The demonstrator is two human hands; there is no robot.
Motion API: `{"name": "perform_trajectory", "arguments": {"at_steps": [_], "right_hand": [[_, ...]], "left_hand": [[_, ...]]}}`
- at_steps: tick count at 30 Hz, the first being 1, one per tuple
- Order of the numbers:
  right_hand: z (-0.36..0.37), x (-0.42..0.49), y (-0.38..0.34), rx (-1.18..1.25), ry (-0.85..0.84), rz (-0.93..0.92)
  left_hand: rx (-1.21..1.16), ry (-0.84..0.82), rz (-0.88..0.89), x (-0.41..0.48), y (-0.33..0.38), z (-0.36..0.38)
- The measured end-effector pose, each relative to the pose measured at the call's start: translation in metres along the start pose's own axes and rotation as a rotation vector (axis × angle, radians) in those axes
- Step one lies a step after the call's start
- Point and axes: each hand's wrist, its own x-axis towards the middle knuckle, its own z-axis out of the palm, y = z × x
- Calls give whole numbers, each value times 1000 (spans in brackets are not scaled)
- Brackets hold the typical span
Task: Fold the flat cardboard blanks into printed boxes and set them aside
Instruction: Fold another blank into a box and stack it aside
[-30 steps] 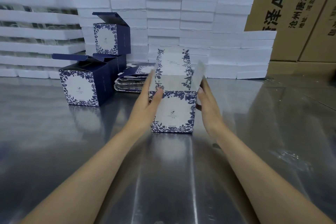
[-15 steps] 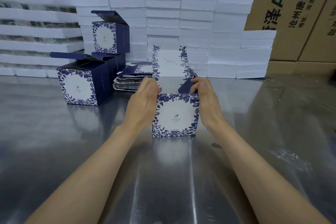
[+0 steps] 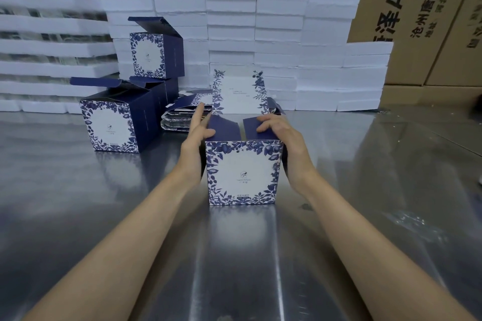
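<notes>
Head view: printed box (image 3: 242,172) upright on the metal table (image 3: 365,203), near centre, floral front panel facing the camera, tall rear lid flap (image 3: 238,92) standing up behind. Left hand (image 3: 196,135) against the box's left side, fingers straight and relaxed, thumb resting on the left navy side flap (image 3: 226,130), index pointing away over the top. Right hand (image 3: 283,135) over the box's right top corner, fingers curled down, pressing the right navy side flap (image 3: 254,130) inward; nothing pinched, as far as visible. Small gap between the two flaps. Left of the box, stack of flat cardboard blanks (image 3: 180,118) lying on the table. Further left, finished boxes (image 3: 114,122) with lids open, one perched higher. Behind, rows of white foam trays (image 3: 281,41) and brown cartons (image 3: 417,21).
</notes>
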Motion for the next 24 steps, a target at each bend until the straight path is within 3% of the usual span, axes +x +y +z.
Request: {"name": "perform_trajectory", "arguments": {"at_steps": [9, 15, 21, 24], "right_hand": [[-5, -5, 0, -4, 69, 44], [-6, -5, 2, -48, 119, -36], [-9, -10, 7, -240, 12, -132], [-12, -12, 13, -224, -12, -115]], "left_hand": [[91, 35, 87, 7, 0, -8], [260, 40, 134, 1, 7, 1], [501, 166, 371, 0, -5, -1], [419, 83, 304, -3, -4, 0]]}}
